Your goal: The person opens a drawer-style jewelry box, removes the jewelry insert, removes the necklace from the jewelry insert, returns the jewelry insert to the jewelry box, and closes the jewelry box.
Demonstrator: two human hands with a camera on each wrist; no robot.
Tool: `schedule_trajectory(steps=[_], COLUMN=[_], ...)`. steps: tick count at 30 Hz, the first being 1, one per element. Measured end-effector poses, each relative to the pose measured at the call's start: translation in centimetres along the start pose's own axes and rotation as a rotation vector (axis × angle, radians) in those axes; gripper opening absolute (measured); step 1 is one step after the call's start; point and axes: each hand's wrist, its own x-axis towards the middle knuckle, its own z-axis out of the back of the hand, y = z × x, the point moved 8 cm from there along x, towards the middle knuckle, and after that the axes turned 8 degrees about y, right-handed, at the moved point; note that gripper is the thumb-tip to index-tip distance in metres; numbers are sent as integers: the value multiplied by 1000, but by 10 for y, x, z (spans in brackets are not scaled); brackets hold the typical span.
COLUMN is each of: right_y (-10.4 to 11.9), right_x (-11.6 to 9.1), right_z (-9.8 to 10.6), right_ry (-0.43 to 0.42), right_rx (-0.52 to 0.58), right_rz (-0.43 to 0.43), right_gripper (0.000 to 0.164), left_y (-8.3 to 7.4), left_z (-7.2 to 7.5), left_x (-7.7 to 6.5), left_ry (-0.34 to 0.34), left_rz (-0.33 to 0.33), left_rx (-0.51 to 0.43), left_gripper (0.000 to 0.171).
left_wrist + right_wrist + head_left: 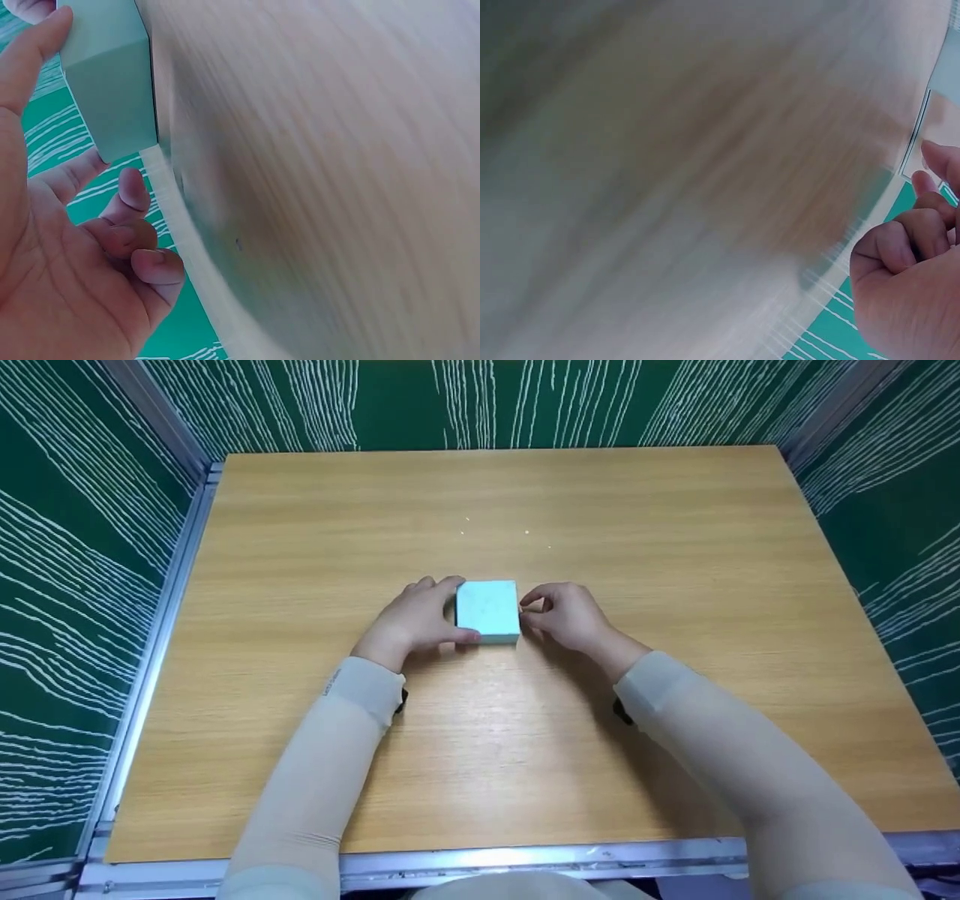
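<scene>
A small, shallow mint-green box lies on the wooden table near its middle. My left hand grips its left side, thumb at the near edge and index finger at the far corner. In the left wrist view, thumb and index finger span the box while the other fingers of the left hand curl loosely beside it. My right hand has its thumb and index fingertips right at the box's right side. The right hand's other fingers are curled; whether the fingertips pinch the box edge I cannot tell.
The wooden table has a few tiny pale specks beyond the box. A metal frame runs along its near edge. Green panels with white streaks stand around the back and sides.
</scene>
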Motion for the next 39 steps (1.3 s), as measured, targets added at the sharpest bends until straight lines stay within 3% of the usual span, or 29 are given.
schedule_trajectory(steps=[8,19,39], right_y=[1,3,-3], right_x=[1,4,3], right_z=[0,-3,-4], right_ry=[7,15,13], right_rx=[8,64,101], right_rz=[8,-19,-46], right_gripper=[20,17,17], left_y=[1,15,20], left_z=[0,-3,-8], left_x=[2,2,6], left_ry=[32,81,100], left_rz=[6,41,25], left_rx=[-25,-146,-185], left_gripper=[111,116,116])
